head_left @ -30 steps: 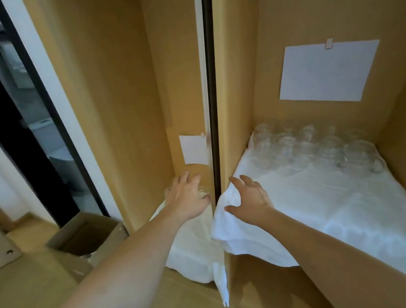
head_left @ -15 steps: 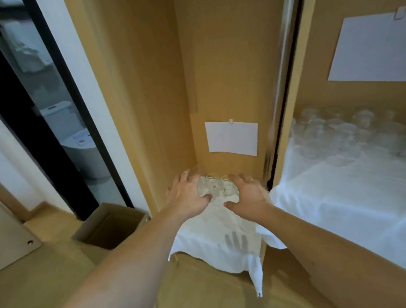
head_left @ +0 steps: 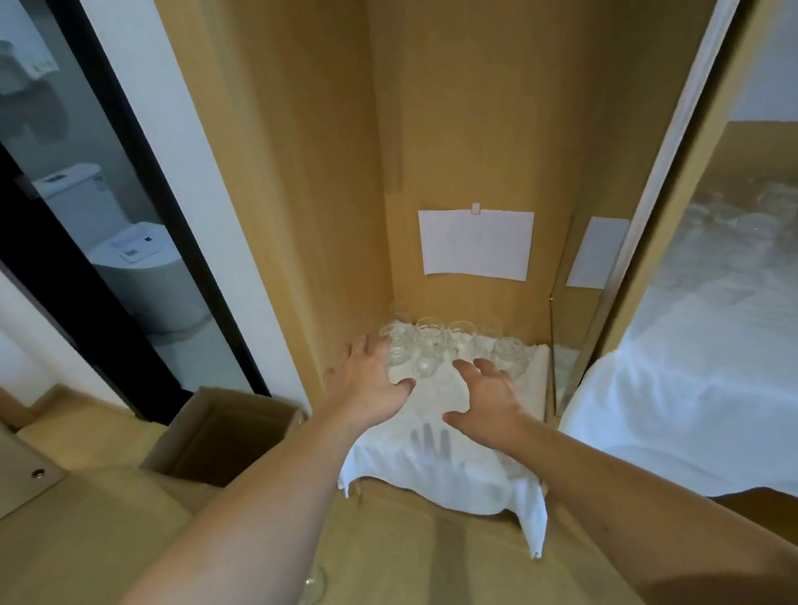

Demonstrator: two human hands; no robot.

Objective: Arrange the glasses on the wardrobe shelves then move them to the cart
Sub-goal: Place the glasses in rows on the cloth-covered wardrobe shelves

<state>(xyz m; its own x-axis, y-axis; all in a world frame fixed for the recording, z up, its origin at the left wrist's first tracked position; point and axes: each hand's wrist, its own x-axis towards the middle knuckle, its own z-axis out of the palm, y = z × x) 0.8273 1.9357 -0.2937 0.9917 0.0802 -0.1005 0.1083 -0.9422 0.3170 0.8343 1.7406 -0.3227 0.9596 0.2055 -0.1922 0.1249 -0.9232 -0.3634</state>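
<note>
Several clear glasses (head_left: 435, 345) stand in a cluster at the back of the left wardrobe shelf, on a white cloth (head_left: 435, 453) that hangs over the shelf's front edge. My left hand (head_left: 369, 386) lies open on the cloth at the left side of the cluster, its fingertips against the nearest glass. My right hand (head_left: 491, 394) hovers just in front of the glasses with fingers spread and loosely bent, holding nothing. A second, blurred group of glasses (head_left: 753, 218) stands on the cloth-covered right shelf (head_left: 696, 366).
A sliding door edge (head_left: 639, 232) divides the two wardrobe compartments. A white paper (head_left: 478, 249) is taped to the back wall. An open cardboard box (head_left: 222, 437) sits on the floor at left. A few glasses (head_left: 313, 599) show lower down beside my left forearm.
The view has swung left, onto the left compartment. My right hand left the right shelf's cloth and came over to the left shelf's glasses. My left hand stayed by the cluster.
</note>
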